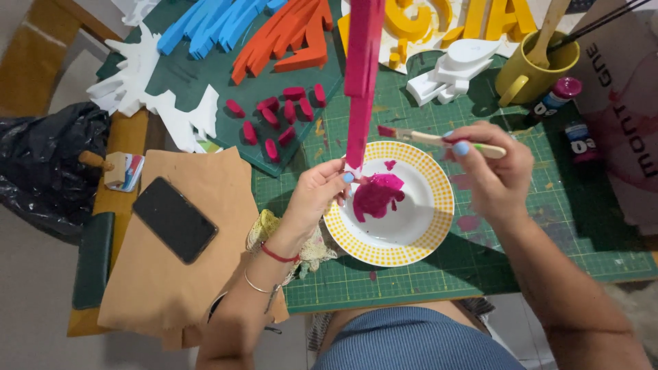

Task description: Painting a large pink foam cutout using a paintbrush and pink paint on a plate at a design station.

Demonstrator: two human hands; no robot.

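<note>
- While the head camera looks straight down, the left hand (317,195) pinches the lower end of a long, upright magenta-painted foam strip (361,75), its grip closed on the unpainted white tip just above the plate's rim.
- Beside it, the right hand (493,168) has its grip closed around a thin wooden-handled paintbrush (439,140), held level, with the magenta-loaded bristles pointing at the strip and stopping just short of it.
- Under both hands sits a white round plate with a yellow chequered rim (439,226), holding a pool of magenta paint (377,193).
- Everything rests on a green gridded cutting mat (548,226) covering the worktop.
- Further back lie small magenta foam pieces (277,116), blue foam cut-outs (212,24), orange foam cut-outs (288,34), white foam shapes (449,72), and a yellow mug (531,65) with a stick in it.
- To the left, a black phone (175,219) lies on brown paper (185,274).
- Judged from this view, painting of the strip is nearly complete, with only the pinched white end bare; a stroke there would call for a steady brush tip and fingers kept off wet paint.
</note>
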